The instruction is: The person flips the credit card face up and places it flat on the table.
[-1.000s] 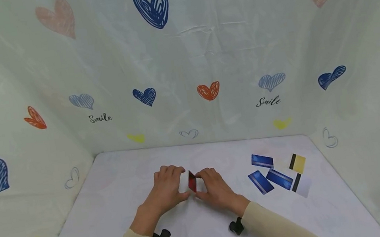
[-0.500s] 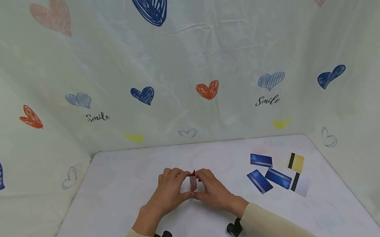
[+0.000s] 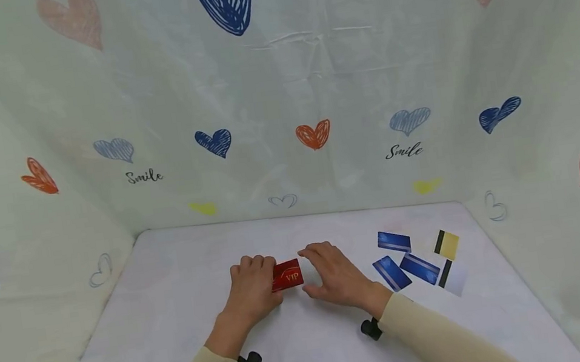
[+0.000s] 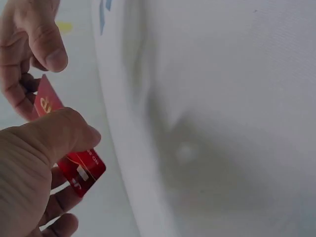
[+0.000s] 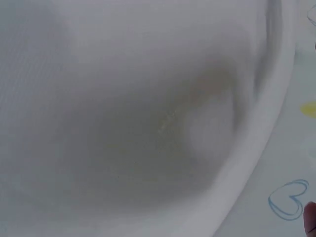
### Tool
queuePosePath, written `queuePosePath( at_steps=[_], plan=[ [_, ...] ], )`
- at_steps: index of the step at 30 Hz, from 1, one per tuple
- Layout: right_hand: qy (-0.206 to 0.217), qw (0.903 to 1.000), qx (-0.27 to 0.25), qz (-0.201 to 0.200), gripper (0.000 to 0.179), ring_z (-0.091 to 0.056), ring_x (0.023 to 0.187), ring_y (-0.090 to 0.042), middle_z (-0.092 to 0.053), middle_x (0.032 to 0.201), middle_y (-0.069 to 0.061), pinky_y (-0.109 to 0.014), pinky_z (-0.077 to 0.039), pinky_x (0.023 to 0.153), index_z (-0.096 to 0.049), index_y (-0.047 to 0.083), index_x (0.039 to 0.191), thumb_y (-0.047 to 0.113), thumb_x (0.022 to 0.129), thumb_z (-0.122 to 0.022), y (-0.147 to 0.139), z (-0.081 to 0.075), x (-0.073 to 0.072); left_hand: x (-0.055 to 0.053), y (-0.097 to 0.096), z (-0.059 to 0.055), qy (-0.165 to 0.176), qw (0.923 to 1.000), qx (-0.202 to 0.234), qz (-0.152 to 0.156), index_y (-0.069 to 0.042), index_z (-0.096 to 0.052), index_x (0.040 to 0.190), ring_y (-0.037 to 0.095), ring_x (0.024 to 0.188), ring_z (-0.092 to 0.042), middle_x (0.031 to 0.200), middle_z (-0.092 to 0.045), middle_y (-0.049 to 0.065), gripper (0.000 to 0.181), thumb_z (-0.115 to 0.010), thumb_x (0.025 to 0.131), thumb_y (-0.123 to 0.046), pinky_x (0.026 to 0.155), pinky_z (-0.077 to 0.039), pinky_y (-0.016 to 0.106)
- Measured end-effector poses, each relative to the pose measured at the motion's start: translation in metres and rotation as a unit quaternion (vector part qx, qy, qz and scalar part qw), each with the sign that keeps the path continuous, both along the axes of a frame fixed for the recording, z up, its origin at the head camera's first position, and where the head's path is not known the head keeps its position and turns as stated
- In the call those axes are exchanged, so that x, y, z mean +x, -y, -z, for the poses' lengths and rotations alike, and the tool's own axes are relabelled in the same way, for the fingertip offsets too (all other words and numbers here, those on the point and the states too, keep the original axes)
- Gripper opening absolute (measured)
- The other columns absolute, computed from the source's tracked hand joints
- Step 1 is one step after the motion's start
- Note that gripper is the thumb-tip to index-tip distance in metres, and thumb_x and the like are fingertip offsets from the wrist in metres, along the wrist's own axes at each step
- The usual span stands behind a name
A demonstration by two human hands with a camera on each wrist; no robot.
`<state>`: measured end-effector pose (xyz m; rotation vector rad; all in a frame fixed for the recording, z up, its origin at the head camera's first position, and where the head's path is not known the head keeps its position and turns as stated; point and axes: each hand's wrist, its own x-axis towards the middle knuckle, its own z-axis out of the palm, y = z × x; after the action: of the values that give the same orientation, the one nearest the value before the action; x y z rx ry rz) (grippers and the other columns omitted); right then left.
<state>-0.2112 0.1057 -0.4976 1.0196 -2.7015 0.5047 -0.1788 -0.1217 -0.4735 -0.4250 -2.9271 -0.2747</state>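
Observation:
My left hand [image 3: 253, 285] pinches a red VIP card [image 3: 291, 274] above the middle of the table, its printed face toward me. In the left wrist view the thumb lies across the face of the red card [image 4: 88, 173], with fingers behind it. My right hand [image 3: 338, 275] is just to the right of the card, thumb and fingers spread apart and holding nothing. Only a fingertip [image 5: 310, 219] shows at the right edge of the right wrist view.
On the right part of the white table [image 3: 180, 263] lie several blue cards [image 3: 420, 268], a yellow card [image 3: 450, 245] with a black stripe, and a white card [image 3: 456, 281] with a black stripe. A heart-printed curtain [image 3: 266, 86] surrounds the table.
The red card has turned from nearly edge-on to face-on. The left hand has taken it over from the right, which let go and drew back slightly to the right.

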Motion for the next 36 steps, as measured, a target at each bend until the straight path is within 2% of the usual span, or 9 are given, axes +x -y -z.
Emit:
queuePosePath(
  at_steps=[3,6,13,19,24,30,36],
  plan=[
    [-0.036,0.9986,0.038,-0.010,0.075,-0.052,0.133,-0.019,-0.056,0.144,-0.003,-0.040,-0.049,0.113,-0.053,0.014,0.146,0.044,0.086,-0.086,0.001,-0.001,-0.001,0.000,0.001,0.004,0.004,0.9998,-0.018,-0.002,-0.008,-0.066,0.125,0.031,0.108,-0.055,0.117,-0.070,0.012,0.062,-0.095,0.076,-0.032,0.088,-0.046,0.051],
    [-0.053,0.9963,0.065,-0.017,0.072,-0.053,0.130,-0.020,-0.059,0.141,-0.004,-0.038,-0.051,0.110,-0.056,0.012,0.144,0.045,0.087,-0.085,0.004,0.000,0.000,0.000,0.001,0.007,0.006,0.9997,-0.024,0.004,-0.008,-0.066,0.124,0.031,0.108,-0.055,0.115,-0.069,0.012,0.059,-0.094,0.076,-0.029,0.087,-0.046,0.051],
    [-0.089,0.9920,0.089,-0.015,0.066,-0.054,0.121,-0.019,-0.062,0.132,-0.003,-0.034,-0.052,0.101,-0.061,0.011,0.135,0.046,0.085,-0.086,0.008,0.003,-0.004,-0.003,0.001,0.008,-0.005,0.9994,-0.028,0.017,-0.010,-0.066,0.122,0.030,0.109,-0.054,0.114,-0.068,0.010,0.056,-0.093,0.076,-0.027,0.088,-0.045,0.051],
    [-0.073,0.9918,0.104,-0.009,0.062,-0.055,0.116,-0.019,-0.064,0.127,-0.003,-0.033,-0.053,0.098,-0.063,0.010,0.131,0.046,0.087,-0.085,0.006,0.009,-0.007,-0.005,0.003,0.017,-0.011,0.9986,-0.047,0.022,-0.010,-0.066,0.123,0.029,0.110,-0.054,0.115,-0.068,0.008,0.058,-0.092,0.077,-0.033,0.090,-0.045,0.051],
    [-0.067,0.9919,0.108,0.000,0.060,-0.055,0.116,-0.018,-0.063,0.126,-0.002,-0.033,-0.052,0.097,-0.062,0.010,0.131,0.047,0.088,-0.083,0.007,0.014,-0.009,-0.010,0.006,0.024,-0.013,0.9982,-0.056,0.018,-0.010,-0.065,0.122,0.029,0.111,-0.053,0.114,-0.067,0.008,0.062,-0.093,0.075,-0.039,0.091,-0.044,0.050],
    [-0.049,0.9918,0.118,0.003,0.056,-0.054,0.110,-0.018,-0.063,0.121,-0.003,-0.033,-0.051,0.092,-0.063,0.009,0.128,0.044,0.089,-0.081,0.011,0.019,-0.010,-0.016,0.008,0.034,0.000,0.9977,-0.065,0.021,-0.010,-0.065,0.119,0.029,0.110,-0.053,0.110,-0.066,0.007,0.059,-0.092,0.076,-0.038,0.091,-0.044,0.050],
    [-0.046,0.9874,0.151,0.013,0.054,-0.052,0.105,-0.018,-0.063,0.117,-0.003,-0.031,-0.049,0.087,-0.064,0.008,0.126,0.045,0.090,-0.079,0.013,0.022,-0.011,-0.020,0.008,0.043,0.005,0.9972,-0.069,0.029,-0.011,-0.065,0.117,0.028,0.108,-0.051,0.106,-0.064,0.005,0.052,-0.089,0.078,-0.038,0.090,-0.043,0.049]
  ],
)
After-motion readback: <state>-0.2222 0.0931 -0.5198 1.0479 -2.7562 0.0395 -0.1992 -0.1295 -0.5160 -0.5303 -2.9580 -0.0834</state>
